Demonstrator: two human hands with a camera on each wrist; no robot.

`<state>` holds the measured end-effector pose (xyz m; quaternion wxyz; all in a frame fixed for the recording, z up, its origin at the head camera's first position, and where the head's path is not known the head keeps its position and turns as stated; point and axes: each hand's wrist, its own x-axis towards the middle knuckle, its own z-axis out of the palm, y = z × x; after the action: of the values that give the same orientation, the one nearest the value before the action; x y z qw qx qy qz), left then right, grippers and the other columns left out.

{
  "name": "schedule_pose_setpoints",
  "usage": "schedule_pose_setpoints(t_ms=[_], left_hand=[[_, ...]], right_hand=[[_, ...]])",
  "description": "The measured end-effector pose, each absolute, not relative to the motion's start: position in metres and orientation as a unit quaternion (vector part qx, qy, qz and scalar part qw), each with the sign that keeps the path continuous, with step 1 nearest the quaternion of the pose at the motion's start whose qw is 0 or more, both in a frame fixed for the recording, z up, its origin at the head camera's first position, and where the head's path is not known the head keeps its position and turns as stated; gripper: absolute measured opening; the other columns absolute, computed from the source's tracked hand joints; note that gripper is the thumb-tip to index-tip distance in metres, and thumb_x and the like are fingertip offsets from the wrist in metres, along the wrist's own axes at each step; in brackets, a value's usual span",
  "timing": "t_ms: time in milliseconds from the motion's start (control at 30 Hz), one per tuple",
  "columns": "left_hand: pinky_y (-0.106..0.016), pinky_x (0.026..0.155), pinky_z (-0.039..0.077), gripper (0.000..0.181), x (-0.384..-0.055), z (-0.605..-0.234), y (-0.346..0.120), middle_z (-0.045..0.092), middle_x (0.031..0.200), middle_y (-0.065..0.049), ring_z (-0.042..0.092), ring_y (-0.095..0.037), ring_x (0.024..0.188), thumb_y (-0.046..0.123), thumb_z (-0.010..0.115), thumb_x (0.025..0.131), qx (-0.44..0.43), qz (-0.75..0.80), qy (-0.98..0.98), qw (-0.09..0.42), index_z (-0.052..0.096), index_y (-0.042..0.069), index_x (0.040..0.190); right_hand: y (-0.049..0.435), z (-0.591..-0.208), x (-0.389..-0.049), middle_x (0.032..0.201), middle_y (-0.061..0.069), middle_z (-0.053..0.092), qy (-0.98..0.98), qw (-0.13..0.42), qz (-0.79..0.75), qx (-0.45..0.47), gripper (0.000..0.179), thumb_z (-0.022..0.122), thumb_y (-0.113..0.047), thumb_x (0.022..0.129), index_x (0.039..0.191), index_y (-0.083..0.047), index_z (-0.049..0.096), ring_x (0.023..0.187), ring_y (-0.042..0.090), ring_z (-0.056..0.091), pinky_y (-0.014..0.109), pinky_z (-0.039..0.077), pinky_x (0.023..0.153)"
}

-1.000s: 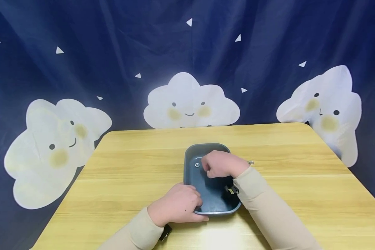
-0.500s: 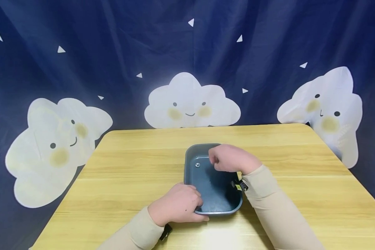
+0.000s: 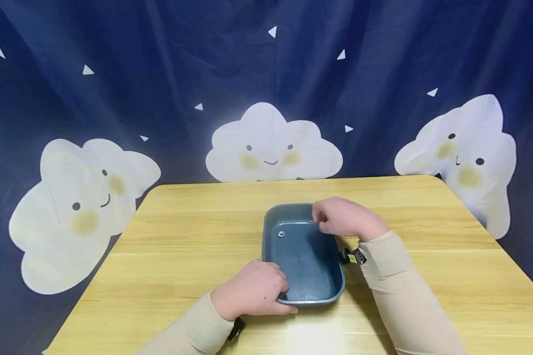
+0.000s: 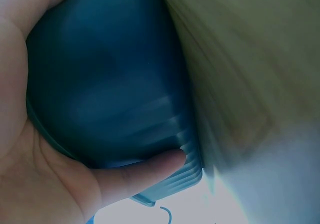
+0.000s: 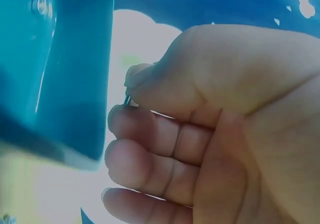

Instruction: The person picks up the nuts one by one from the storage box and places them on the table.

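Observation:
A deep blue-green rectangular tray with rounded corners lies on the table. My left hand grips its near left corner, fingers over the rim and thumb along the ribbed outer wall. Inside, towards the far left, sits a small round silvery metal piece with a dark centre. Over the far right rim is my right hand, fingers curled. In the right wrist view, its thumb and index finger pinch a thin small metal piece, mostly hidden by the fingertips, just beside the tray's wall.
The wooden table extends around the tray. Small shiny bits lie beyond the tray's side, at the lower left of the right wrist view. A dark blue curtain with white clouds hangs behind the table.
My right hand has moved from above the tray's inside rightward and away from me, to its far right rim, uncovering more of the floor. My left hand and the tray stay put.

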<state>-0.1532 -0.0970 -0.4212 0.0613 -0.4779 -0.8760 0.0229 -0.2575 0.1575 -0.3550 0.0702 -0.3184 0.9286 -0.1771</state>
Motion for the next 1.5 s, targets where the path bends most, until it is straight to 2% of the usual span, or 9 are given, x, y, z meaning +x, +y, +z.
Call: schedule_pose_setpoints(t_ms=[267,567,833,1067,1233,1500], left_hand=[[-0.027,0.052,0.031,0.052,-0.153,-0.422,-0.097,0.04,0.059,0.018,0.05,-0.005,0.065,0.069,0.064,0.085,-0.472,0.021,-0.88,0.056,0.047,0.029,0.057],[-0.025,0.051,0.03,0.052,-0.153,-0.424,-0.096,0.04,0.06,0.019,0.048,-0.004,0.063,0.069,0.063,0.085,-0.475,0.026,-0.877,0.063,0.047,0.029,0.057],[-0.024,0.052,0.03,0.051,-0.153,-0.424,-0.096,0.04,0.06,0.02,0.046,-0.003,0.062,0.07,0.062,0.086,-0.478,0.028,-0.876,0.063,0.049,0.03,0.057],[-0.024,0.052,0.029,0.051,-0.153,-0.423,-0.097,0.04,0.06,0.02,0.046,-0.003,0.062,0.07,0.062,0.086,-0.478,0.029,-0.875,0.066,0.049,0.029,0.057],[-0.024,0.051,0.03,0.052,-0.152,-0.423,-0.097,0.041,0.059,0.02,0.048,-0.003,0.062,0.069,0.063,0.085,-0.479,0.027,-0.875,0.07,0.048,0.029,0.056],[-0.025,0.052,0.03,0.052,-0.153,-0.423,-0.097,0.04,0.059,0.02,0.048,-0.004,0.063,0.069,0.063,0.086,-0.474,0.025,-0.878,0.063,0.047,0.029,0.056]], right_hand=[[0.179,-0.361,-0.265,0.075,-0.003,0.055,0.932,0.088,-0.197,-0.291,0.016,0.059,0.001,0.083,0.082,-0.014,0.06,0.066,0.016,0.052,0.035,0.044,0.065],[0.2,-0.374,-0.276,0.078,-0.003,0.057,0.939,0.086,-0.188,-0.275,0.016,0.056,0.002,0.08,0.081,-0.013,0.061,0.071,0.017,0.053,0.035,0.043,0.069],[0.217,-0.387,-0.285,0.078,-0.001,0.058,0.948,0.102,-0.179,-0.242,0.014,0.057,0.001,0.083,0.081,-0.012,0.062,0.074,0.019,0.053,0.037,0.043,0.07],[0.227,-0.4,-0.29,0.079,-0.002,0.058,0.948,0.128,-0.18,-0.228,0.013,0.058,-0.001,0.083,0.081,-0.012,0.063,0.075,0.018,0.053,0.036,0.042,0.072],[0.23,-0.407,-0.291,0.076,-0.002,0.058,0.949,0.13,-0.183,-0.221,0.012,0.059,0.0,0.08,0.079,-0.012,0.063,0.072,0.017,0.053,0.034,0.041,0.068],[0.231,-0.409,-0.292,0.077,-0.002,0.059,0.951,0.135,-0.184,-0.209,0.012,0.058,-0.002,0.081,0.079,-0.012,0.064,0.072,0.017,0.053,0.034,0.042,0.07]])
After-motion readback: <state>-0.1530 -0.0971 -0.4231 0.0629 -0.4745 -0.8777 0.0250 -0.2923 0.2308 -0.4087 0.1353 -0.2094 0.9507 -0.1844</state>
